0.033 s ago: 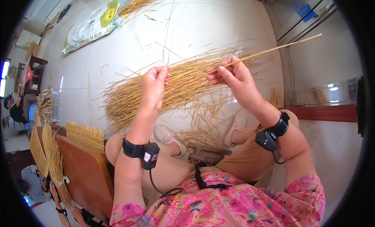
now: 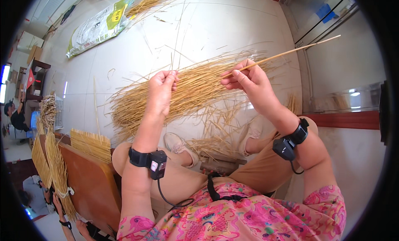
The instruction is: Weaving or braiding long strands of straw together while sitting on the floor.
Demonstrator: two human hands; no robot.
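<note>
A long golden straw stalk (image 2: 286, 53) runs from my right hand (image 2: 251, 79) up to the far right, its pale tip in the air. Thumb and fingers of that hand are closed round its lower end. My left hand (image 2: 163, 86) is closed in a pinch above the left part of the straw pile. Thin strands show just beyond its fingertips, but what it holds, if anything, is too small to make out. Beneath both hands, a wide pile of straw stalks (image 2: 189, 91) lies on the floor.
Loose straw scraps (image 2: 218, 127) lie near my shoes, by a small wooden stool (image 2: 222, 164). A printed sack (image 2: 99, 29) lies at the far left with more straw (image 2: 151, 2). A brown board (image 2: 89, 178) and tied straw bundle (image 2: 58, 170) stand left, near other people. Glass doors (image 2: 345, 62) are right.
My left hand has shifted slightly to the left. The stalk in my right hand has moved a very little, its tip a touch to the left.
</note>
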